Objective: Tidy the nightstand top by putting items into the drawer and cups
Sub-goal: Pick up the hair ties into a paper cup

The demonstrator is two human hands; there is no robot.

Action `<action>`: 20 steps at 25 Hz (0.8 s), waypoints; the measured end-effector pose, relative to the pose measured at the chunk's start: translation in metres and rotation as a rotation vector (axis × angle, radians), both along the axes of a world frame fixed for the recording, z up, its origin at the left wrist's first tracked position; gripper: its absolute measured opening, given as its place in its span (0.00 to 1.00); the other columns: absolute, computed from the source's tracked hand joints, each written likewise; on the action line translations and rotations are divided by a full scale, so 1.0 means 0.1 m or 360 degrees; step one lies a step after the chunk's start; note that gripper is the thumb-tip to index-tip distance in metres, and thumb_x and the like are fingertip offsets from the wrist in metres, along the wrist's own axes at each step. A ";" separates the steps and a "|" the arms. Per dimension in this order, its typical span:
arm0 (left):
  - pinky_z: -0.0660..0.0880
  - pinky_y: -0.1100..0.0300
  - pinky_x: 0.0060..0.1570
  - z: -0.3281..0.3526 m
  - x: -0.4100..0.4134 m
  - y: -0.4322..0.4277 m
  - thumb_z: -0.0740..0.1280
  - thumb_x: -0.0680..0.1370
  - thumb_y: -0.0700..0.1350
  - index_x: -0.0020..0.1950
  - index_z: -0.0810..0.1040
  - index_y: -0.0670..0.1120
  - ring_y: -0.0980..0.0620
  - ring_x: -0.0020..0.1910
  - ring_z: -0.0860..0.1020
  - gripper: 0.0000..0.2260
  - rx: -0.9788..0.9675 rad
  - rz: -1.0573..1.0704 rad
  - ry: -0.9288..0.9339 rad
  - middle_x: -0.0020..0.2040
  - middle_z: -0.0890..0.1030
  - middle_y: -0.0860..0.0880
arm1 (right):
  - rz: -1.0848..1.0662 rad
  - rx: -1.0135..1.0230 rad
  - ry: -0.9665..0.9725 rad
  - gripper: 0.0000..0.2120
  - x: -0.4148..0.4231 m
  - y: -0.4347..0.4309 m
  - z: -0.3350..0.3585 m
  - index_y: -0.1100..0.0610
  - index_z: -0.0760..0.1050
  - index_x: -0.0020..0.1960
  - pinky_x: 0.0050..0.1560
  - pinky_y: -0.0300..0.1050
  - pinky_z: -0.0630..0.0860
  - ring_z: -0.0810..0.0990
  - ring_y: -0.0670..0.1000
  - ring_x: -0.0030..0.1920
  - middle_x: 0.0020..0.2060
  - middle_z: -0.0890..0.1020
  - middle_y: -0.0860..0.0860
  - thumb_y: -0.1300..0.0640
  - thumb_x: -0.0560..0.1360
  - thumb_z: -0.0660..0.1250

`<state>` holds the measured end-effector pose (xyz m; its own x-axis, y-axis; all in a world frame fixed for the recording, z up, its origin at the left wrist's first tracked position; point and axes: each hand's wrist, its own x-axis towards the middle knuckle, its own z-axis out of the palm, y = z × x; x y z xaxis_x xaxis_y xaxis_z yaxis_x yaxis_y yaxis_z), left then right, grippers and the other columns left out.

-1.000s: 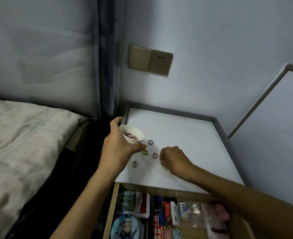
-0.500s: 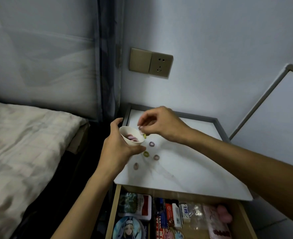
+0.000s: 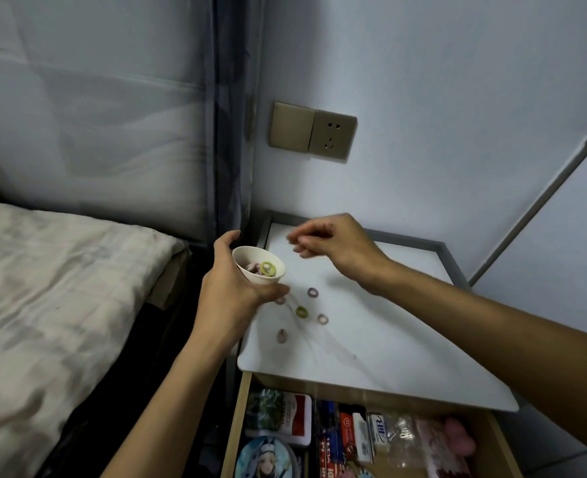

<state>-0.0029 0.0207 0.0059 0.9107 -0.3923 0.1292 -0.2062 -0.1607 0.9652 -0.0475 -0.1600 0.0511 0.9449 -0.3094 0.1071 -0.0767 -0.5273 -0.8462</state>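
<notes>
My left hand (image 3: pixel 231 293) grips a small white cup (image 3: pixel 258 269) tilted over the nightstand's left edge. Inside the cup lie pinkish hair ties and a green one (image 3: pixel 268 268) on top. My right hand (image 3: pixel 333 244) hovers just right of the cup and above it, fingers loosely curled, nothing visible in them. On the white nightstand top (image 3: pixel 371 339) lie several small hair ties: a purple one (image 3: pixel 313 292), a green one (image 3: pixel 301 311), a pink one (image 3: pixel 322 319), another pink one (image 3: pixel 281 336), and one partly hidden under my left fingers (image 3: pixel 280 300).
The open drawer (image 3: pixel 361 439) below holds packets, boxes, a round badge and a pink soft item. A bed (image 3: pixel 61 305) lies to the left, with a dark gap between it and the nightstand. A wall socket (image 3: pixel 312 134) is above. A grey raised rim (image 3: pixel 437 248) edges the nightstand's back.
My right hand picked a green hair tie off the top, carried it to the cup and let it go; the tie now lies in the cup. The hand has drawn slightly back.
</notes>
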 end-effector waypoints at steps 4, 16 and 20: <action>0.71 0.61 0.50 0.00 0.06 0.05 0.83 0.61 0.42 0.73 0.63 0.52 0.53 0.53 0.75 0.46 -0.0032 0.0099 -0.0003 0.55 0.75 0.51 | -0.0115 -0.0702 0.0827 0.21 -0.18 -0.16 -0.66 0.53 0.78 0.60 0.48 0.44 0.77 0.81 0.50 0.49 0.52 0.81 0.50 0.43 0.72 0.71; 0.69 0.63 0.49 0.04 0.08 0.09 0.81 0.64 0.41 0.74 0.62 0.50 0.54 0.52 0.73 0.44 -0.0042 0.0110 0.0023 0.56 0.72 0.50 | -0.0016 -0.0625 0.0544 0.15 -0.20 0.26 -1.14 0.56 0.77 0.55 0.48 0.38 0.74 0.76 0.45 0.47 0.48 0.73 0.40 0.54 0.71 0.75; 0.71 0.61 0.49 0.02 0.06 0.06 0.82 0.63 0.42 0.74 0.61 0.51 0.52 0.53 0.74 0.45 -0.0005 0.0050 0.0028 0.57 0.73 0.50 | 0.0014 -0.0841 0.0509 0.06 -0.30 0.16 -1.13 0.55 0.80 0.51 0.49 0.45 0.78 0.81 0.51 0.47 0.47 0.83 0.52 0.55 0.75 0.71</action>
